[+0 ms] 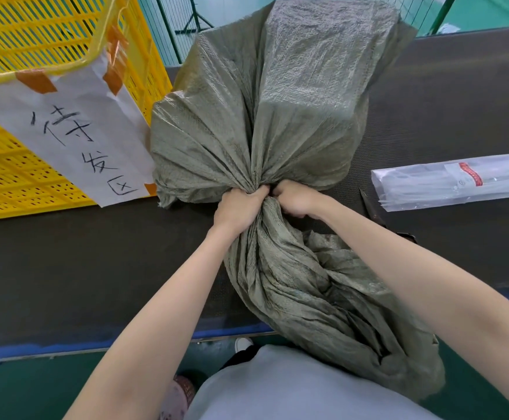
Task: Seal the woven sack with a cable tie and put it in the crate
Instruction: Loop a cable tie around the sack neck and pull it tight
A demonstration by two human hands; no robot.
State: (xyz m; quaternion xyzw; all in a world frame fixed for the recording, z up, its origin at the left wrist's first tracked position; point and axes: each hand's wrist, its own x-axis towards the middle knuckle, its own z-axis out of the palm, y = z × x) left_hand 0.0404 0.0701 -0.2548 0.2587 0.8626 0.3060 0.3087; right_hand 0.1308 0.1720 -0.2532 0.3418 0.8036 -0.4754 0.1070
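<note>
sack (pixel 265 116) mid-frame on belt, neck bunched | left hand (pixel 239 207) and right hand (pixel 295 198) both clench neck | no tie on yet; ties (pixel 456 184) right | crate (pixel 50 34) upper left, not loaded

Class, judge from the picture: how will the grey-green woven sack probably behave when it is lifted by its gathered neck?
The grey-green woven sack is probably floppy: its cloth creases and drapes over the dark table's edge. Its bulging, boxy body suggests some weight, so it may sag and swing. The left hand and right hand grip the bunched neck, which could slip if loosened.
</note>
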